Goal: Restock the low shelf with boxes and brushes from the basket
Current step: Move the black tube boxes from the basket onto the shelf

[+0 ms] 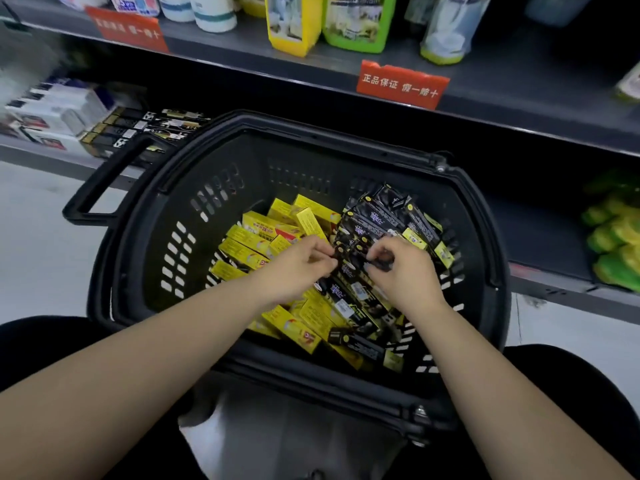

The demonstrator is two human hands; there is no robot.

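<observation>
A black plastic basket [180, 216] stands on the floor in front of the low shelf [41, 150]. Inside lie several yellow boxes [249, 242] on the left and several black brush packs [377, 213] on the right. Both my hands reach into the basket. My left hand [298, 268] pinches the edge of a black brush pack [346, 268] with curled fingers. My right hand [401, 268] pinches the same black packs from the right side. The packs under my hands are partly hidden.
Black and white boxes [138, 128] sit on the low shelf at the left. Green and yellow packets [616, 244] lie on it at the right. An upper shelf with bottles and red price tags [401, 84] overhangs the basket. The basket handle [100, 181] sticks out left.
</observation>
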